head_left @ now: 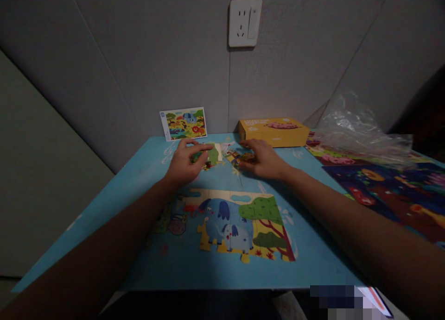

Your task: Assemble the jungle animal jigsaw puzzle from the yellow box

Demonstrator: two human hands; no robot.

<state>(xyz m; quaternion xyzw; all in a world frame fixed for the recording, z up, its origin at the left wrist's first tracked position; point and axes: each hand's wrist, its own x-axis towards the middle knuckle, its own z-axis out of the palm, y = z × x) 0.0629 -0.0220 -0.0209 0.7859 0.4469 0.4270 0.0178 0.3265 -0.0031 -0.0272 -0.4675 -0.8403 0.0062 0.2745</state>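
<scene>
My left hand (pixel 187 161) reaches to the far part of the blue table, its thumb and index finger apart beside green-topped puzzle pieces (pixel 214 155). The fingertips seem to touch these pieces. Across from it, my right hand (pixel 262 159) is arched with fingers spread over more loose puzzle pieces (pixel 232 158). Its fingertips partly hide them, and any contact is hard to make out in the dim light. Nearer to me lies a partly joined puzzle (pixel 229 225) with a big and a small blue elephant, trees and bushes. My left forearm covers some pieces at its left side.
A picture card (pixel 186 124) leans on the wall at the back left. A yellow box (pixel 274 132) stands at the back right. Beside it are crumpled clear plastic (pixel 361 130) and a dark-blue picture puzzle (pixel 389 195). The blue table (pixel 139 172) meets the wall.
</scene>
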